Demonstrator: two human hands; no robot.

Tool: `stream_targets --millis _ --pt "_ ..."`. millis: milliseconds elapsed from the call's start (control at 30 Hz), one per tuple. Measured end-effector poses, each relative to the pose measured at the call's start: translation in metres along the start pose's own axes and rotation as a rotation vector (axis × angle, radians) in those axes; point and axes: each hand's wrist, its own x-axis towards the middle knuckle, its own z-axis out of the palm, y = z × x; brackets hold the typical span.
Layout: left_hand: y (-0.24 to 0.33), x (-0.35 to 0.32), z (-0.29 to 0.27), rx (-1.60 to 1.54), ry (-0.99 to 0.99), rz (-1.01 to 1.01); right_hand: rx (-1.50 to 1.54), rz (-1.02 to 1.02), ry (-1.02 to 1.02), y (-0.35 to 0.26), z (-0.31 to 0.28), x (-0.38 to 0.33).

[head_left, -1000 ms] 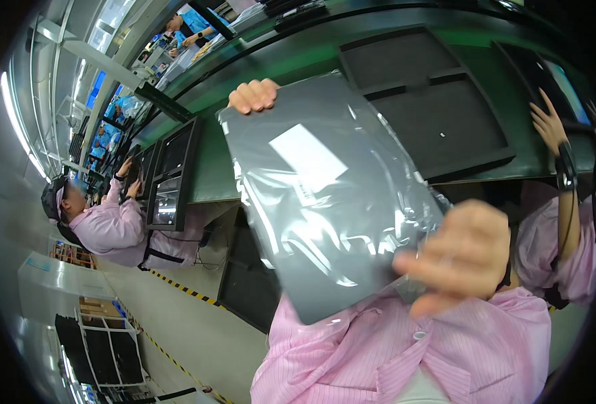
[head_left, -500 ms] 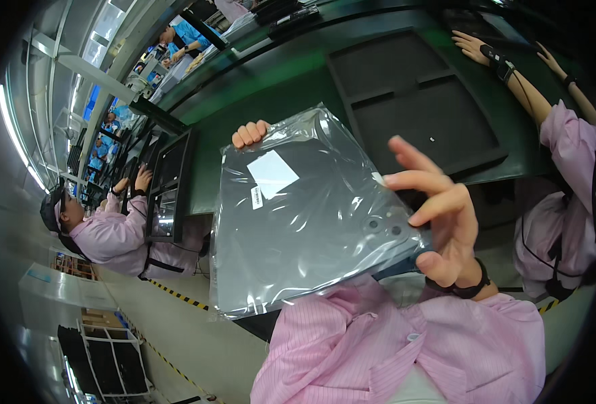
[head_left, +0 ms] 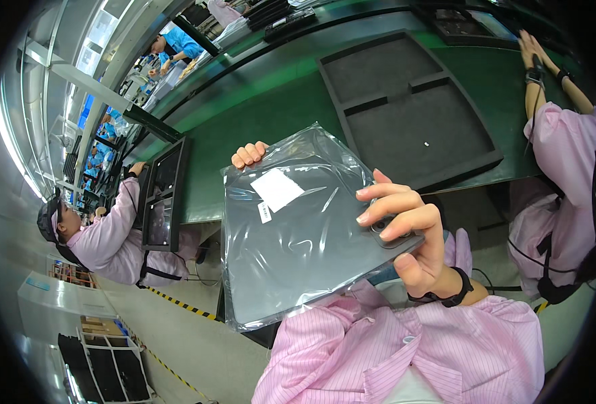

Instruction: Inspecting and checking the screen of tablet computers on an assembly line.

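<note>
A flat dark grey tablet [head_left: 291, 256] in a clear plastic bag is held up tilted in front of me, its back with camera lenses facing up. On it are a white square label [head_left: 276, 190] and a small printed sticker [head_left: 265, 213]. My left hand [head_left: 249, 155] grips the bag's far left edge, its fingertips curled over and the rest hidden behind. My right hand [head_left: 412, 229] is closed around the right corner, its fingers over the lenses and its thumb at the near edge. A black band circles my right wrist.
A black tray [head_left: 419, 138] with two recesses and a small white scrap lies on the green table [head_left: 244, 128] beyond the tablet. To the left a co-worker [head_left: 109, 222] in pink handles another black tray [head_left: 160, 222]. A second co-worker's hands [head_left: 530, 50] are at the far right.
My right hand's spread fingers have come down onto the tablet's corner, covering the lenses. The co-worker's hands at the right have come together. The left co-worker's hands have also moved.
</note>
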Motion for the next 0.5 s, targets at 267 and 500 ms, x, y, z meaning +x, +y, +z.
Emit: stream_targets --millis 267,500 --pt "-0.0016 -0.0037 0.0 -0.023 -0.006 -0.006 -0.099 0.006 -0.069 -0.0047 -0.0013 -0.0012" --pt "0.0 -0.0075 -0.0022 -0.032 -0.012 -0.018 -0.095 0.018 -0.063 -0.0076 0.0063 -0.004"
